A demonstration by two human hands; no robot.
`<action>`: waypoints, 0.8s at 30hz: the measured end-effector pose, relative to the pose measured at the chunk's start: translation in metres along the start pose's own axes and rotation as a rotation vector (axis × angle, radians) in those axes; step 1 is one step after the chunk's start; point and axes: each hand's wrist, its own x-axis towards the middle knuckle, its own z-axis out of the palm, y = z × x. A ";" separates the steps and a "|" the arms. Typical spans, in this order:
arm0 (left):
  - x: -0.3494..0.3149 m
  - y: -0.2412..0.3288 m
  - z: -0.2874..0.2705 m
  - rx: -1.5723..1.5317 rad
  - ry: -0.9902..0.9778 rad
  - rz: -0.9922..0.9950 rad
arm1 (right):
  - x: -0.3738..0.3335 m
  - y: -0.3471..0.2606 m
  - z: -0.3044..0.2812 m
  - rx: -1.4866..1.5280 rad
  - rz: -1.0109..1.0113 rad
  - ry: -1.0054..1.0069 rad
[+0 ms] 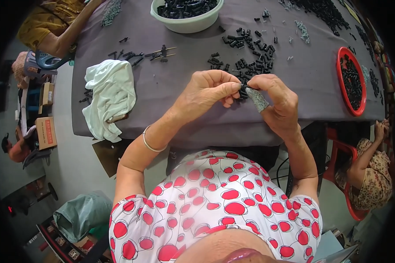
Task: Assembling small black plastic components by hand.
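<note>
Above the near part of the cloth-covered table [180, 118], my left hand [210, 89] and my right hand [280, 103] meet with their fingertips close together. Both are closed in a pinch at a small dark part [244, 85], mostly hidden by the fingers. A grey speckled cover [257, 100] wraps my right thumb. Just beyond my hands lies a loose heap of short black plastic pieces [259, 61], some of them right behind my fingertips. A bangle circles my left wrist.
A white basin [186, 27] of black pieces stands at the far side. To the right is a red tray [340, 83] with small dark parts. A crumpled pale cloth [112, 90] lies left, near black parts with thin sticks [164, 53]. Other people sit at left and right.
</note>
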 end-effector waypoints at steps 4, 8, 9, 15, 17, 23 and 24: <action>0.009 0.005 0.001 0.008 -0.012 -0.011 | 0.002 0.005 -0.002 -0.002 0.017 -0.003; 0.016 0.004 -0.002 0.057 -0.033 0.007 | 0.004 0.006 -0.002 -0.059 0.037 -0.021; 0.017 0.004 -0.002 0.079 -0.031 0.003 | 0.005 0.006 -0.004 -0.085 0.038 -0.036; 0.018 -0.001 -0.004 0.047 0.002 -0.002 | 0.011 0.002 0.002 -0.153 0.077 -0.070; 0.018 -0.003 -0.005 0.032 0.018 0.007 | 0.012 0.001 0.006 -0.190 0.083 -0.063; 0.020 -0.010 -0.013 -0.029 0.051 0.023 | 0.015 0.014 0.013 -0.099 0.125 -0.088; 0.020 -0.011 -0.014 -0.042 0.053 0.019 | 0.015 0.016 0.015 -0.083 0.128 -0.087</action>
